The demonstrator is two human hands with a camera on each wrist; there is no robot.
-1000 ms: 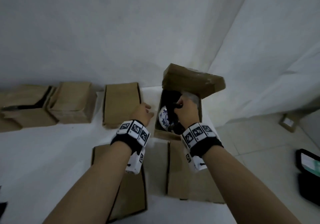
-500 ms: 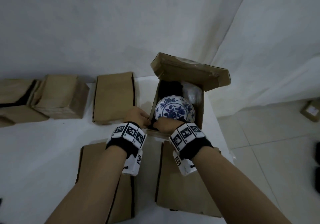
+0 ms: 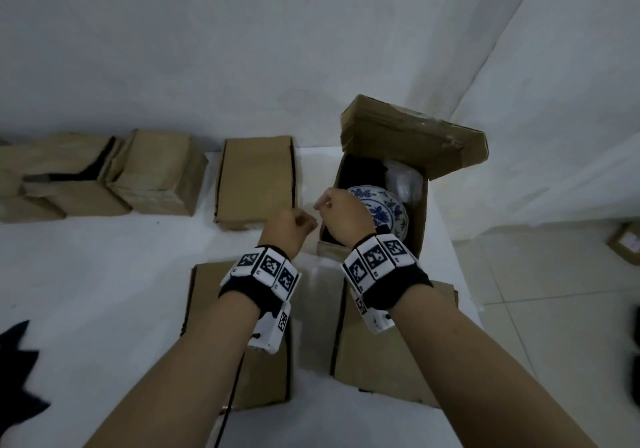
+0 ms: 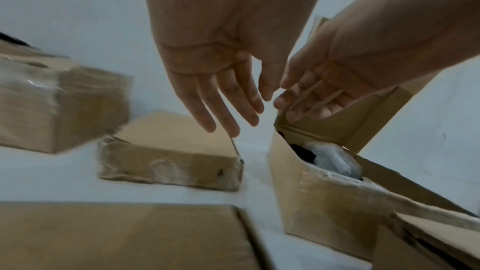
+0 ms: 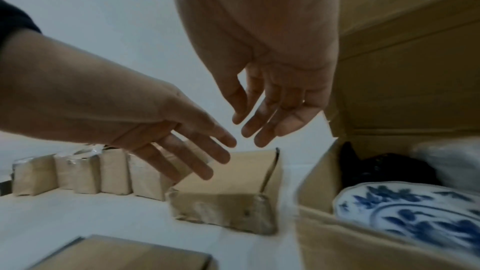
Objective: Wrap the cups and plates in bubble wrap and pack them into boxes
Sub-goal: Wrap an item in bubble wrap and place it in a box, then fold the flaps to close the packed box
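Observation:
An open cardboard box [image 3: 416, 221] stands at the table's right side with its lid flap [image 3: 415, 136] tilted up. A blue-and-white plate [image 3: 384, 212] lies unwrapped inside it, in front of a wad of bubble wrap [image 3: 403, 181] and something dark. My right hand [image 3: 341, 212] hovers over the box's near-left corner. My left hand [image 3: 294, 222] hangs just left of the box. In both wrist views the left hand [image 4: 246, 110] and the right hand [image 5: 255, 122] show relaxed, nearly straight fingers that hold nothing. The plate [image 5: 415, 213] sits low against the box wall [image 5: 350, 249].
Closed cardboard boxes lie around: one [image 3: 256, 181] just left of the open box, more [image 3: 159, 174] further left, and two flat ones [image 3: 242, 326] [image 3: 391, 343] under my forearms. The table's right edge drops to a tiled floor [image 3: 536, 292].
The right hand has left the plate lying in the box. Both hands have lifted off the box's near edge and drawn slightly left, fingers loosened.

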